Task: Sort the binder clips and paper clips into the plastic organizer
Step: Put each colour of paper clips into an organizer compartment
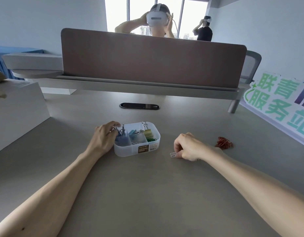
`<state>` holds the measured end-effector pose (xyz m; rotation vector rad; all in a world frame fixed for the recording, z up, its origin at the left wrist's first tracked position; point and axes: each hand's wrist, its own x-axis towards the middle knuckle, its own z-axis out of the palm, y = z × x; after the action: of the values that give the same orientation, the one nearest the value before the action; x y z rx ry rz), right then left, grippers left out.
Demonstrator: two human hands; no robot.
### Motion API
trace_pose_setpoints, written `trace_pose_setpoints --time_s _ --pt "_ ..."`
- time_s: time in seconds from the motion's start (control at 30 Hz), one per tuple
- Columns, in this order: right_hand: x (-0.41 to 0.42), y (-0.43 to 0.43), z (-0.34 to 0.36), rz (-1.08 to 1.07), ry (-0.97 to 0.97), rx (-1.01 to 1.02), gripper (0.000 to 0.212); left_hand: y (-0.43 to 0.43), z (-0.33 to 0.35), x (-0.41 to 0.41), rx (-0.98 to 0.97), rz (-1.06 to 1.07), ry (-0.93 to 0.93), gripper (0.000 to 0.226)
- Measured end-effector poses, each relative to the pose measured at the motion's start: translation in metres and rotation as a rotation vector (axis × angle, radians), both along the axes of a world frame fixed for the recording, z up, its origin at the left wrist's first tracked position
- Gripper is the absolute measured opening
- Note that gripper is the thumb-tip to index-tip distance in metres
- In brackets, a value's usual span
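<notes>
One translucent, round-cornered plastic organizer (123, 151) is sitting mid-table (147, 194), holding blue binder clips (121, 136) at left, pale blue ones in the middle, yellow ones (147, 132) far right and green paper clips (151, 139) near right. The left hand (103, 136) is pinching a blue clip's wire handles. Right of the organizer, the right hand (188, 146) is pinching one white paper clip (172, 154) on the table. One red wire heap (223, 143) is lying farther right.

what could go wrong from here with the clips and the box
The pale paper clip lies flat on the table at the right hand, so the pinch may slip. The left hand pinches a blue binder clip at the left end of the organizer; a tug could shift or tip it. The red paper clips sit in a tangled heap and may lift as a clump.
</notes>
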<state>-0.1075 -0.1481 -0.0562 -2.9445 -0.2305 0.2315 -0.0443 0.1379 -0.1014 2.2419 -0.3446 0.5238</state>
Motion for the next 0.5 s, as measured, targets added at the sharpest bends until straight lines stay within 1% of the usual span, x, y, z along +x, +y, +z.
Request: trace_pose_setpoints --time_s 0.1,0.23,0.3,0.37,0.5 --pt "0.001 0.003 -0.002 0.009 -0.002 -0.044 0.023 0.0 0.001 -0.001 -0.01 0.001 0.009 0.037" --pt "0.0 0.003 -0.002 0.009 0.001 -0.065 0.021 0.0 0.003 -0.002 -0.006 0.005 0.022 0.039" --pt "0.0 0.002 0.008 -0.012 -0.018 -0.024 0.02 -0.001 0.003 -0.003 -0.006 0.003 0.021 0.039" --pt "0.006 0.005 0.026 -0.015 -0.084 0.035 0.018 -0.001 0.003 -0.003 0.002 0.003 0.022 0.04" --pt "0.02 0.045 0.061 0.109 -0.162 0.127 0.018 -0.001 0.003 -0.004 0.012 -0.003 0.005 0.038"
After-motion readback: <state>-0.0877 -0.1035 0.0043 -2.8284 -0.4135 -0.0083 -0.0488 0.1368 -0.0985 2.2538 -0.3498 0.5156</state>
